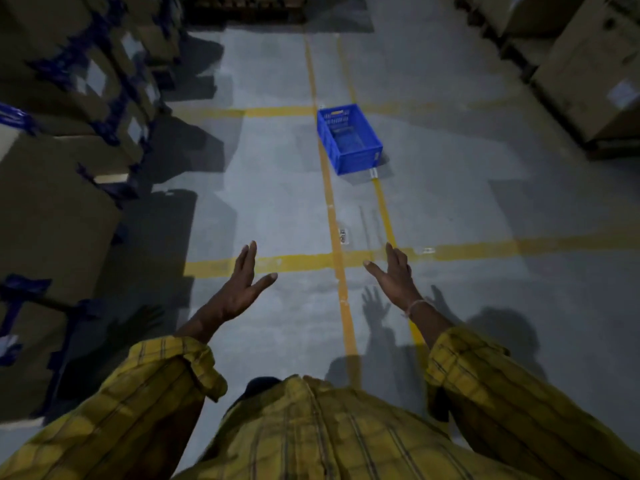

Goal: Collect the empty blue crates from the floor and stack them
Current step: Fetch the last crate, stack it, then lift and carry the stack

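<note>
One empty blue plastic crate (349, 138) with slotted walls stands upright on the grey floor, ahead of me and slightly right, over two yellow lines. My left hand (240, 289) is stretched forward, palm turned inward, fingers apart and holding nothing. My right hand (393, 275) mirrors it, also empty with spread fingers, a thin band on its wrist. Both hands hover well short of the crate, with bare floor between.
Stacked cardboard boxes (69, 140) with blue strapping line the left of the aisle. More cardboard boxes (588, 64) stand at the right. Yellow floor lines (341, 282) cross the grey concrete. A dark pallet edge (242, 12) closes the far end.
</note>
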Demonstrator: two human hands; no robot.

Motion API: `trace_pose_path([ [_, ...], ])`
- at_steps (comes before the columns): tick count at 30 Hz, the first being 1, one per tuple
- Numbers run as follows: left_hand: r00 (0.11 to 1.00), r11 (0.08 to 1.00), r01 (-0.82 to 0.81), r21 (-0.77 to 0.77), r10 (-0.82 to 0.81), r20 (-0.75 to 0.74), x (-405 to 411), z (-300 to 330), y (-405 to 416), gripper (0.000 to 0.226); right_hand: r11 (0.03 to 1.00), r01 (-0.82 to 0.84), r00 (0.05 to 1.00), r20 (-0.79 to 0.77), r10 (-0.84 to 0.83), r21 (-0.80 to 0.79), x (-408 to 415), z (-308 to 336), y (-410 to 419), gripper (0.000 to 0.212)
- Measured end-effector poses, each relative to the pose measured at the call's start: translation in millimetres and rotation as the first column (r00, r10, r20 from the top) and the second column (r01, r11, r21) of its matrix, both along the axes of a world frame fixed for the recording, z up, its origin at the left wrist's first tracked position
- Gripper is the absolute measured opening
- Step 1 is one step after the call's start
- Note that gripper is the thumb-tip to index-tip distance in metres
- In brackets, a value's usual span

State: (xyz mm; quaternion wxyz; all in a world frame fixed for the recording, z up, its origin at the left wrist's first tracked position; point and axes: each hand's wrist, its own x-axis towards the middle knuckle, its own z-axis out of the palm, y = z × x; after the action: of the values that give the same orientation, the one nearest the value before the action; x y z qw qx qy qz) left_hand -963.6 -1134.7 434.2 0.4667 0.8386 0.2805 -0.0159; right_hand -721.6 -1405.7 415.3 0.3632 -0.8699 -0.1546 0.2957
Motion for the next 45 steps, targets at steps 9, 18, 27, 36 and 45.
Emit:
trace_pose_path([
  [9,0.999,0.999,0.026,-0.029,-0.026,-0.028,147,-25,145,0.095,0.998,0.051,0.999,0.006,-0.050,-0.029,152,-8,129,0.092],
  [18,0.980,0.981,0.193,0.010,-0.192,-0.047,327,-25,335,0.096,0.984,0.175,0.984,0.031,-0.175,0.025,293,-2,302,0.090],
  [27,0.949,0.953,0.302,-0.002,-0.301,-0.092,500,-22,462,0.096,0.942,0.331,0.943,-0.054,-0.328,0.054,426,-13,414,0.092],
  [36,0.927,0.936,0.352,-0.003,-0.350,-0.133,716,-37,559,0.096,0.905,0.425,0.905,-0.038,-0.424,0.012,618,-39,495,0.088],
  [45,0.850,0.857,0.515,0.032,-0.505,-0.148,914,-20,617,0.097,0.886,0.465,0.886,-0.003,-0.465,0.003,761,-17,546,0.089],
])
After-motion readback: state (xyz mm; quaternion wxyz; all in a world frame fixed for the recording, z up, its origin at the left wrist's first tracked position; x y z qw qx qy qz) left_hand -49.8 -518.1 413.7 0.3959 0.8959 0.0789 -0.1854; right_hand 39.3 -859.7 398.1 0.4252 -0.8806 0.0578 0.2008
